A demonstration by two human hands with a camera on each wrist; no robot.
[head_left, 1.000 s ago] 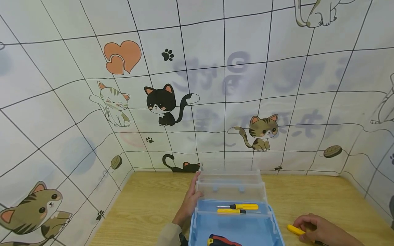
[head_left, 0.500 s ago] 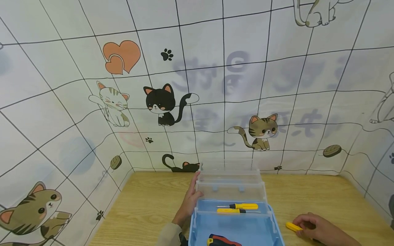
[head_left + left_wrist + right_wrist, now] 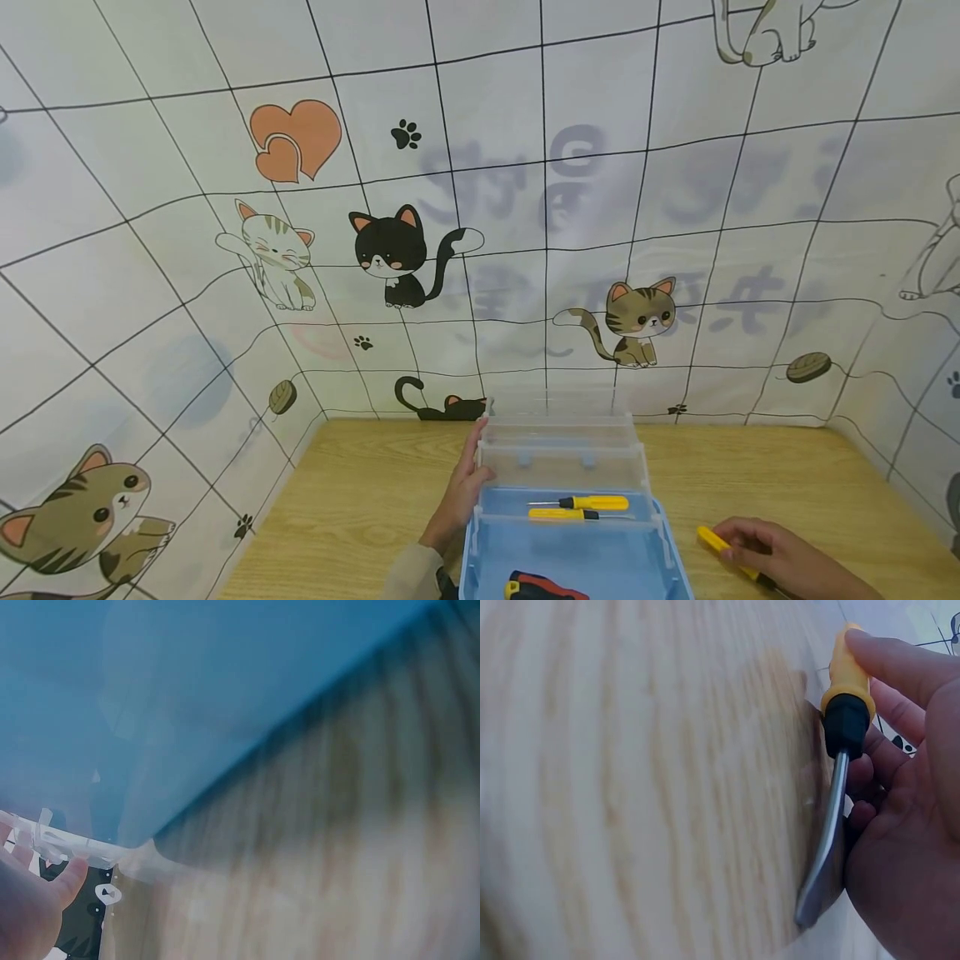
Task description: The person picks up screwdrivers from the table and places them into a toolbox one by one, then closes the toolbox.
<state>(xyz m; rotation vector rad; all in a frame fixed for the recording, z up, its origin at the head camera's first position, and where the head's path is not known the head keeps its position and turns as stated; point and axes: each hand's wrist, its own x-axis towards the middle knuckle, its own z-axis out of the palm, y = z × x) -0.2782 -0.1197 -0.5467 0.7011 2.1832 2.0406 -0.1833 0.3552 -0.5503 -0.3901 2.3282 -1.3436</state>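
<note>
A light-blue toolbox (image 3: 577, 550) stands with its clear lid (image 3: 562, 467) raised. My left hand (image 3: 456, 504) grips the lid's left edge, thumb in front; the left wrist view shows this hand (image 3: 34, 915) at the clear rim. To the right of the box, my right hand (image 3: 787, 558) pinches a yellow-and-black screwdriver (image 3: 712, 539) low over the table. In the right wrist view the thumb lies on the screwdriver's handle (image 3: 847, 675) and its metal shaft (image 3: 829, 840) points back along the palm. Fingers behind the handle are partly hidden.
Two yellow-handled screwdrivers, one (image 3: 603, 502) behind the other (image 3: 557, 515), lie at the box's far end. Nearer is a red-and-black handle (image 3: 546, 587), cut off by the frame. The wooden table (image 3: 360, 500) meets a cat-printed cloth wall (image 3: 525, 333) at the back.
The screwdriver has tilted in my right hand: its dark lower part, hidden under the hand half a second ago, shows again below the fingers. Left hand, lid and box look unmoved.
</note>
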